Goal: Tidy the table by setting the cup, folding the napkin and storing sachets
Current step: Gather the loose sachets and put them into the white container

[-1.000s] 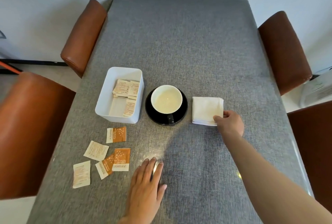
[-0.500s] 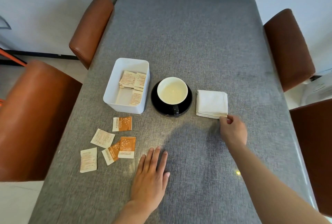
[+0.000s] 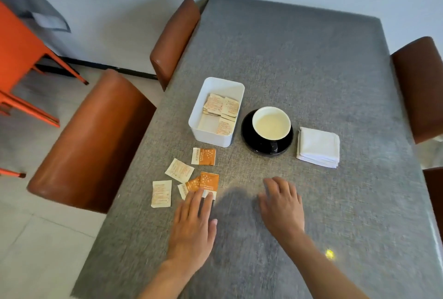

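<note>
1. Head view, nearest: left hand [image 3: 191, 231] lies flat on the grey tablecloth [image 3: 311, 64], fingers straight, tips touching the near edge of an orange sachet [image 3: 209, 183]. Right hand [image 3: 281, 207] hovers just beside it, fingers loosely curled, holding nothing.
2. Five loose sachets [image 3: 179, 170] lie scattered near the left hand. Likely feather-light, thin and flat; best slid to lift an edge, then pinched.
3. Farther: white storage box [image 3: 203, 134] already holding sachets.
4. Cup [image 3: 271, 123] on black saucer [image 3: 247, 139]; probably ceramic, breakable.
5. Folded napkin [image 3: 318, 146], soft, right of the saucer.
</note>
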